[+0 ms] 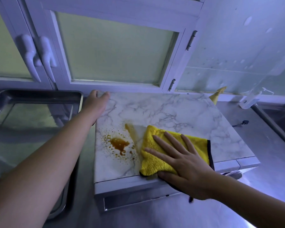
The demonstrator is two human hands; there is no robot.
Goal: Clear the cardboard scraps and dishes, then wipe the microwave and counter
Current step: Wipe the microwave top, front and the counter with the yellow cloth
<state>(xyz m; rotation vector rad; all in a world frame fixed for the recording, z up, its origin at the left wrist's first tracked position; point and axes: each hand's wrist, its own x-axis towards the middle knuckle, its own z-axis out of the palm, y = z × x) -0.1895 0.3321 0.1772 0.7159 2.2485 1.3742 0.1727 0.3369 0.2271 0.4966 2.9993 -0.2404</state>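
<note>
Microwave (171,109), marble-pattern top, sits on the steel counter (253,145) below the wall cabinets. Only a strip of its front shows at the bottom.

Brown-orange spill (118,143) is on the front-left part of the top: a small puddle with scattered droplets around it. A paler orange streak lies between the puddle and the cloth.

Yellow cloth (156,162), fluffy with a dark trim, lies flat on the front-right part of the top, just right of the spill. One dark-edged corner hangs over the front edge under the wrist.

Right hand (184,162) lies palm down on the cloth with fingers straight and spread apart, thumb along the front edge. It presses and does not grip.

Left hand (96,100) is on the back-left corner of the top, arm stretched forward. Its fingertips drop behind the rear edge, so I cannot tell whether they clasp it.

Metal tray (36,94) is on the counter left of the microwave, just beside the left forearm. Its shiny floor mirrors the cabinets, and I cannot make out any contents.

Cabinet door (115,46) has a frosted pane, and white handles (46,58) sit on the doors to its left.

Yellow spray nozzle (218,94) pokes up behind the back-right corner; the bottle itself is hidden.
</note>
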